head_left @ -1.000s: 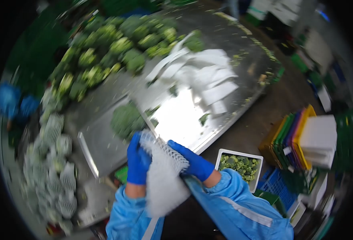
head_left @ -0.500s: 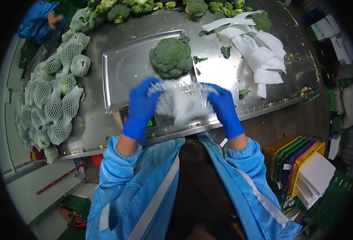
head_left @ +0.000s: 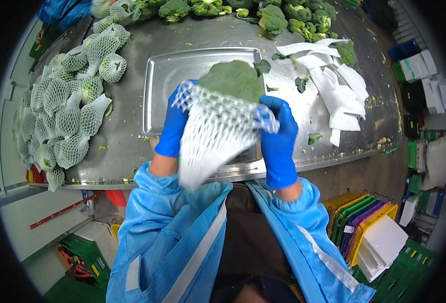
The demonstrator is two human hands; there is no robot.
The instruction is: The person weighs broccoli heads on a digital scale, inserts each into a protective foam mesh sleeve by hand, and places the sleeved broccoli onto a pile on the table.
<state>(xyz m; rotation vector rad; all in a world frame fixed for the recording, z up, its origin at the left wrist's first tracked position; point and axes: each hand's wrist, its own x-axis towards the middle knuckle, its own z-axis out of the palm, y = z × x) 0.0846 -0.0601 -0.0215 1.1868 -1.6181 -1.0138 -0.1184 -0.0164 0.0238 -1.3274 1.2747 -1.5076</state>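
Note:
A white foam net sleeve [head_left: 215, 131] is stretched wide between my two blue-gloved hands, its closed end hanging toward my lap. My left hand [head_left: 175, 121] grips the left side of its mouth, and my right hand [head_left: 278, 131] grips the right side. Just beyond the mouth lies a large broccoli head [head_left: 233, 80], its near part hidden by the net. It rests on a shallow metal tray [head_left: 154, 96], which stands on the steel table. Flat white foam sleeves [head_left: 336, 96] are piled to the right of my right hand.
Several netted broccoli heads [head_left: 63, 113] are heaped at the table's left. Bare broccoli [head_left: 273, 19] lines the far edge. Leaf scraps [head_left: 301, 84] lie on the steel table [head_left: 127, 151]. Coloured crates [head_left: 359, 222] stand on the floor at right. A blue-clad person [head_left: 63, 12] is at far left.
The net sleeve, bunched and blurred before, is now spread open and hangs down longer. My hands have brought its mouth against the near side of the broccoli. The whole view has shifted slightly.

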